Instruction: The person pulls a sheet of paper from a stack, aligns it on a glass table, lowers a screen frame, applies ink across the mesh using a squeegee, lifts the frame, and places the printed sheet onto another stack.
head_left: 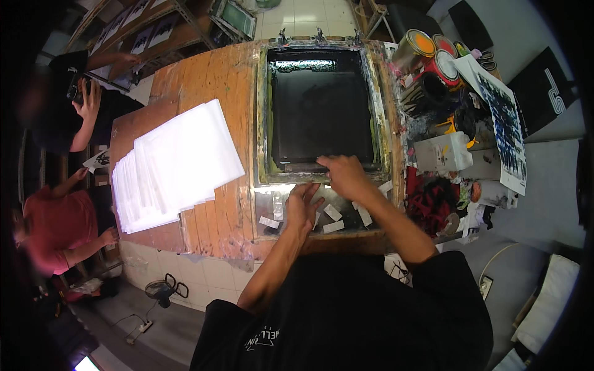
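Observation:
A screen printing frame (262,117) lies on the table before me, its mesh (322,117) covered in black ink. Along its near end runs a dark squeegee (297,167), partly hidden by my right hand (345,175). That hand is closed over the squeegee, with one finger pointing left along it. My left hand (303,207) is just in front of the frame's near edge. Its fingertips reach that edge, and the thumb stands apart from the fingers. Small pale strips (333,213) lie on the surface around the left hand.
A fanned stack of white sheets (185,154) covers the table's left part. Clamps (319,34) stand at the frame's far edge. Paint cans (422,44), a white tub (442,151) and a printed sheet (501,123) crowd the right side. Two people are at the left.

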Demonstrator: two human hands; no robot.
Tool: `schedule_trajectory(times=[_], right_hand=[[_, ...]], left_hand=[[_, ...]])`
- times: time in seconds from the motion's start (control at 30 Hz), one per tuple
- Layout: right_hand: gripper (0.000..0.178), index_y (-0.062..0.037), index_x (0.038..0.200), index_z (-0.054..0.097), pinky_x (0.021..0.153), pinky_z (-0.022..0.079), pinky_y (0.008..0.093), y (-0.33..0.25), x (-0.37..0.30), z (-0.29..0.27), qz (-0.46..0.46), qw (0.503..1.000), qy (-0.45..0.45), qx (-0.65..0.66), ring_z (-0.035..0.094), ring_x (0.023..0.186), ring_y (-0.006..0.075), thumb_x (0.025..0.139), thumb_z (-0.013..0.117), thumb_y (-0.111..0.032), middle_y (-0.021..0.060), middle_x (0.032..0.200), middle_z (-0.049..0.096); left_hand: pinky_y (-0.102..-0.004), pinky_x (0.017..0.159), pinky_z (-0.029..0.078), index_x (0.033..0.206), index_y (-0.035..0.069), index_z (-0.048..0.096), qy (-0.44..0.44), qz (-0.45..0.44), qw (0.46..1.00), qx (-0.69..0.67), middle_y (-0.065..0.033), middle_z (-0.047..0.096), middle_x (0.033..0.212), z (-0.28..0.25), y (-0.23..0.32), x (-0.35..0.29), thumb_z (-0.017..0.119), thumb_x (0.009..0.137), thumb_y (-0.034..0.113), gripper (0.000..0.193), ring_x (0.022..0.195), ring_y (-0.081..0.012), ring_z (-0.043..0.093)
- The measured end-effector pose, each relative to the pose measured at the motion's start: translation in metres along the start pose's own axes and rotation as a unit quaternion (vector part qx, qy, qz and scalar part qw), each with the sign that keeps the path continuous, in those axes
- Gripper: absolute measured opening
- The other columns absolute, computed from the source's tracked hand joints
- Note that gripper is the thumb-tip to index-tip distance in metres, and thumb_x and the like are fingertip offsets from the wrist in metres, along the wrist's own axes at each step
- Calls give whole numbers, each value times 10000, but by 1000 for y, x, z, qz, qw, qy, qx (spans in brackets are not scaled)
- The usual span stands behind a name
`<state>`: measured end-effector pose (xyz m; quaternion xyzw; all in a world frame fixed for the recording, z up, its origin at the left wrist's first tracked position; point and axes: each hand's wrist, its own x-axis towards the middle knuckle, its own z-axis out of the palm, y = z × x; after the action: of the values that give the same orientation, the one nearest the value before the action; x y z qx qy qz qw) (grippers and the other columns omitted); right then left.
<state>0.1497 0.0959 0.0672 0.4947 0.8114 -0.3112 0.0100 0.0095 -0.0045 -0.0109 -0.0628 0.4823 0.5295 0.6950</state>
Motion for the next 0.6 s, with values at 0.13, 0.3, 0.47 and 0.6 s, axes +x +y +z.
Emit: schedule_trajectory(times=[0.13,0.3,0.47,0.6], right_hand=[[528,-62,1217,642,943,407,481,-4,-5,33,-52,972,213,-81,655,1043,330,708,647,79,123,1108,711],[528,-67,1228,624,884,418,495,5,6,22,-42,990,131,-23,649,1008,337,719,649,72,105,1104,707],[506,-52,1236,622,961,395,526,2,-3,55,-26,987,146,-56,628,1111,342,739,650,36,139,1176,688],[511,-36,1248,613,1048,342,570,5,-6,64,-54,975,200,-76,576,1238,347,743,639,34,172,1268,650]], left_hand=[[-599,1080,353,1115,69,550,39,-3,999,12,-114,494,1253,16,6,-9,502,966,185,194,1248,-281,475],[-629,1068,356,1047,67,569,83,9,996,-6,-115,524,1220,11,4,2,476,955,183,174,1232,-285,485],[-668,1093,270,1212,17,580,61,18,996,-55,-138,582,1225,-6,-5,10,585,794,97,426,1237,-305,527],[-658,1112,227,1233,23,570,70,20,996,-52,-144,573,1318,16,4,0,559,739,70,496,1312,-319,490]])
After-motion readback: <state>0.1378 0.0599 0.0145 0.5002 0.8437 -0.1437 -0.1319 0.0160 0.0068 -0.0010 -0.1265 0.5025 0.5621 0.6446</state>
